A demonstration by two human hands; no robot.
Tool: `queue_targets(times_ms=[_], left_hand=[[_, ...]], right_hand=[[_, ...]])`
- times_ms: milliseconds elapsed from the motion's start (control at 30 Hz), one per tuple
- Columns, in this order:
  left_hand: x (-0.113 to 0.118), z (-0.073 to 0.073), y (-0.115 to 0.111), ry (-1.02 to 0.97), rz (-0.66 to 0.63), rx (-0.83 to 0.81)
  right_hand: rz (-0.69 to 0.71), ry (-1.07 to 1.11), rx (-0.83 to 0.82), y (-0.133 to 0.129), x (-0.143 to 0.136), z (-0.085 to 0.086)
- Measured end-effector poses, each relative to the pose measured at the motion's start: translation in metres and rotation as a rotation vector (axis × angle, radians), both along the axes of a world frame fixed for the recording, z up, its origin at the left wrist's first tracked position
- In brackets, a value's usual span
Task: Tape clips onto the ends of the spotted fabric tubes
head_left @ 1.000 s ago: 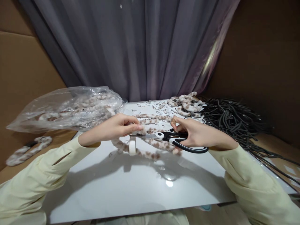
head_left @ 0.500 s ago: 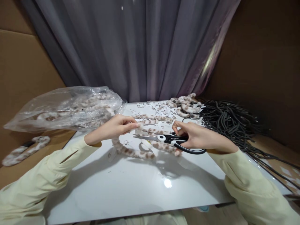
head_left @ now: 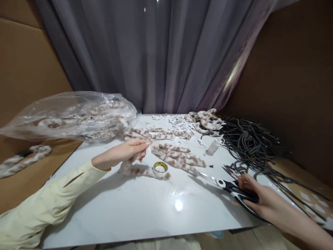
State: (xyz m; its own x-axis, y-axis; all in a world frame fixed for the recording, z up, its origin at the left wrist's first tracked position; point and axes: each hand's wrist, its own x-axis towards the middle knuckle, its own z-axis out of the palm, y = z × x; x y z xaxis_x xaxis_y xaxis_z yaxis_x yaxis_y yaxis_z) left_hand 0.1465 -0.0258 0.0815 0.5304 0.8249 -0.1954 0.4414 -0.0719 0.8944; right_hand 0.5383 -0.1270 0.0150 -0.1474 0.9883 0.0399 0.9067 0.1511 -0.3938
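Observation:
My left hand (head_left: 132, 150) pinches the end of a brown-and-white furry strip (head_left: 135, 171), which curves down onto the white table (head_left: 125, 215). At the right, my right hand (head_left: 256, 194) holds black-handled scissors (head_left: 221, 184), their blades pointing left over the table. A roll of tape (head_left: 160, 169) rests on the curved strip's lower part. Between the hands lie several more furry strips (head_left: 179, 158). A small translucent bottle (head_left: 214, 146) stands behind the scissors.
At the back left lies a clear plastic bag (head_left: 78, 114) of furry pieces. Furry loops (head_left: 205, 121) and a heap of black cords (head_left: 247, 139) are at the back right. Small scraps (head_left: 177, 121) lie near the curtain (head_left: 145, 55). Another furry loop (head_left: 28, 161) is at the far left.
My right hand has moved right and toward me with the scissors, away from my left hand. The tape roll and bottle now show fully. My left hand keeps its pinch, slightly lower.

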Motion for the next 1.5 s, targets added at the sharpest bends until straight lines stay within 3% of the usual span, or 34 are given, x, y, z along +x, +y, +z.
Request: queue_targets(times_ms=[133, 433, 567, 633, 733, 833, 933, 1100, 1233, 1300, 1400, 1467, 1500], left_hand=[[-0.001, -0.005, -0.002, -0.05, -0.08, -0.063], [-0.002, -0.008, -0.003, -0.109, -0.054, -0.109], [0.003, -0.008, -0.007, -0.146, -0.067, -0.142], [0.007, -0.01, -0.01, -0.163, -0.068, -0.164], [0.011, -0.011, -0.018, -0.139, -0.03, -0.157], [0.013, -0.009, -0.027, -0.058, 0.019, -0.125], [0.015, -0.007, -0.033, -0.021, 0.04, -0.089], [0.016, -0.012, -0.037, -0.047, 0.011, -0.008], [0.016, -0.017, -0.038, -0.066, 0.028, 0.12], [0.016, -0.017, -0.038, -0.057, 0.051, 0.121], [0.015, -0.016, -0.035, -0.051, 0.084, 0.064], [0.015, -0.017, -0.034, -0.067, 0.092, 0.058], [0.016, -0.017, -0.034, -0.078, 0.09, 0.067]], right_hand=[[-0.044, -0.017, -0.038, 0.0, 0.011, -0.017], [-0.075, -0.095, -0.033, 0.026, 0.012, -0.015], [-0.194, -0.129, 0.146, 0.019, -0.019, -0.005], [-0.177, 0.064, 0.2, 0.012, -0.06, 0.005], [-0.013, 0.53, 0.019, 0.007, -0.135, 0.016], [0.028, 0.878, -0.16, 0.013, -0.187, 0.016], [0.039, 1.146, -0.301, 0.021, -0.204, 0.01], [0.013, 1.541, -0.516, 0.023, -0.204, 0.004], [-0.043, 1.683, -0.641, 0.02, -0.208, 0.001], [-0.143, 1.624, -0.567, 0.018, -0.211, -0.002], [-0.283, 1.377, -0.151, 0.013, -0.214, -0.005], [-0.305, 1.196, 0.116, 0.009, -0.216, -0.004], [-0.286, 1.132, 0.172, 0.008, -0.216, -0.003]])
